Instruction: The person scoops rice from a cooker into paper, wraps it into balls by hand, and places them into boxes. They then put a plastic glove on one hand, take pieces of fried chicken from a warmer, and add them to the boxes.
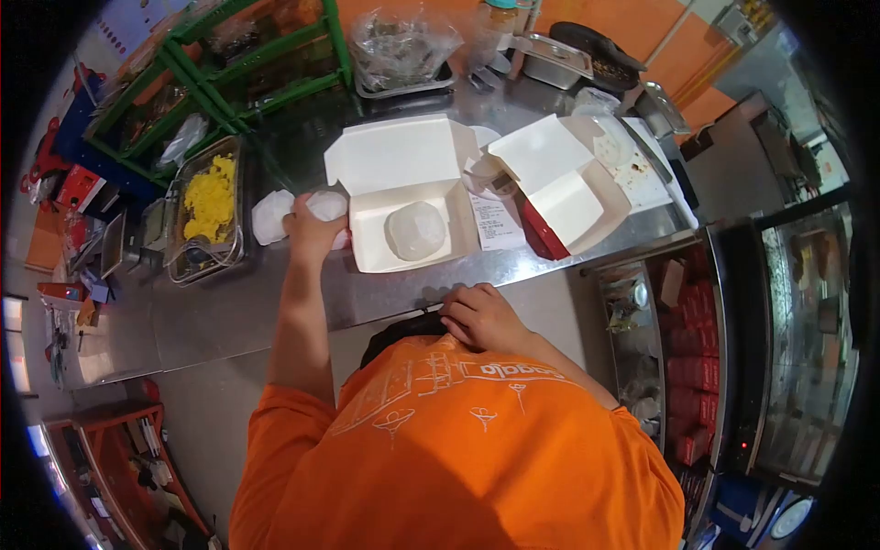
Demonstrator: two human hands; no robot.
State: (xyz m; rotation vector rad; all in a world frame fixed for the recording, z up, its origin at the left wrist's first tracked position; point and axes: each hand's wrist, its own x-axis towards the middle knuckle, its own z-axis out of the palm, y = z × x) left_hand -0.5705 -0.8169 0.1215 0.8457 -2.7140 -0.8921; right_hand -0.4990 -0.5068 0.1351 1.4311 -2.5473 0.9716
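Observation:
On the steel counter, my left hand (312,225) has its fingers wrapped round a small whitish wrapped item (326,204). Another white wrapped item (271,217) lies just left of that hand. To its right stands an open white box (401,156) with a round, white-wrapped item (415,230) inside. My right hand (480,314) is near the counter's front edge, close to my body, with its fingers curled; whether it holds anything is hidden. A second open box (573,206), with a red side, stands farther right, beside a printed slip (496,223).
At the left stands a clear tray of yellow food (210,197), with green racks (257,73) behind it. A bagged bowl (403,46) and a metal container (554,60) are at the back. A white board (643,183) lies right. Shelves with red boxes (692,367) are below right.

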